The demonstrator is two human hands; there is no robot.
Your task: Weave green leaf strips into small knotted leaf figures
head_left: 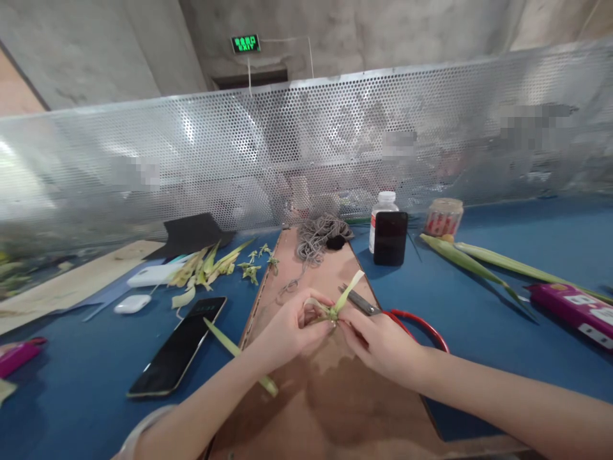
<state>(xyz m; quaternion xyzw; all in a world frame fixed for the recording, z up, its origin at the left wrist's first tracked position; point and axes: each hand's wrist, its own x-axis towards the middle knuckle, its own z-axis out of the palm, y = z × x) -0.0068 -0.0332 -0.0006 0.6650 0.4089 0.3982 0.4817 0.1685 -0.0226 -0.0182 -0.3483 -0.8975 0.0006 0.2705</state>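
Both forearms reach in from the near edge, meeting at centre. The left hand (287, 329) and right hand (378, 342) pinch fingertips together, apparently closed, knuckles up.

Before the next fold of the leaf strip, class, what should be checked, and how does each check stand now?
1. Both hands on the work: left hand and right hand pinch the woven leaf piece. Ok.
2. Loose leaf end free, pointing up. Ok.
3. Scissors touching the right hand, blades beside the work. Not ok.
4. Brown board bare under the hands. Ok.
5. Weave tightness. Cannot tell.
6. Spare leaves on the blue table. Ok.
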